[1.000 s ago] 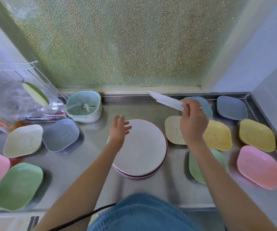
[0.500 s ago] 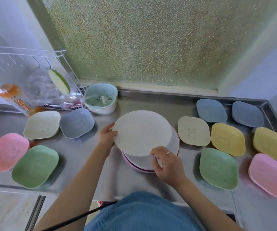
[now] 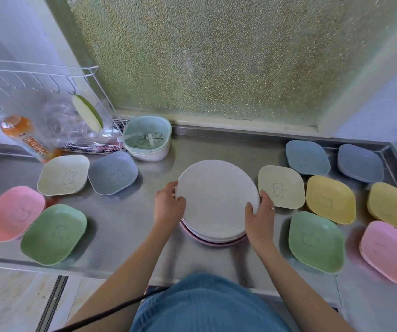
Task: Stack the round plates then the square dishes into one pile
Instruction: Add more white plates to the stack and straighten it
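Observation:
A white round plate point(image 3: 216, 197) lies on top of a pile of round plates point(image 3: 214, 242) in the middle of the steel counter, its far edge a little past the pile. My left hand point(image 3: 168, 207) grips its left rim and my right hand point(image 3: 261, 215) grips its right rim. Square dishes lie around the pile: cream point(image 3: 63, 174), grey-blue point(image 3: 112, 172), pink point(image 3: 11, 213) and green point(image 3: 54, 233) on the left; cream point(image 3: 281, 186), yellow point(image 3: 330, 198), green point(image 3: 316, 240), pink point(image 3: 391, 252) and others on the right.
A mint strainer tub point(image 3: 148, 140) stands behind the pile near the window. A white wire rack point(image 3: 44, 101) and an orange drink bottle point(image 3: 23, 133) occupy the back left. The counter's raised rim point(image 3: 391, 154) closes the right corner.
My right hand carried the white plate from the right and set it on the pile. Both hands now hold its rim on either side. The camera has tilted left.

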